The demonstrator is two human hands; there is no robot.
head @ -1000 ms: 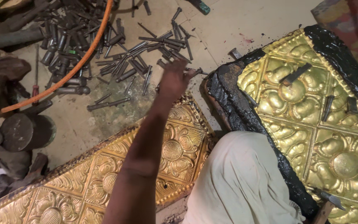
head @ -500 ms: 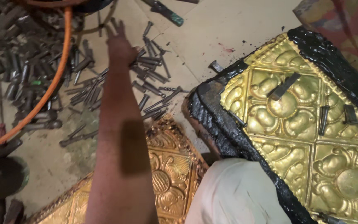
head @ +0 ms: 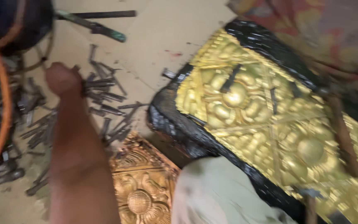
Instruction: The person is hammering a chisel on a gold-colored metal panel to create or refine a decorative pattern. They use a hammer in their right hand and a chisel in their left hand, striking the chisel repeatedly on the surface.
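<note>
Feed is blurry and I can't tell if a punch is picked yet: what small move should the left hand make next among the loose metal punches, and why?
Probably close the fingers on one punch and lift it clear. The left hand lies on the scattered metal punches beside the gold embossed sheet, but blur hides whether it grips any.

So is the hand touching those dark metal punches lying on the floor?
Touching. The head view shows the left hand reaching into the pile of dark metal punches, its fingers overlapping their ends with no gap, though motion blur hides the exact grip.
</note>
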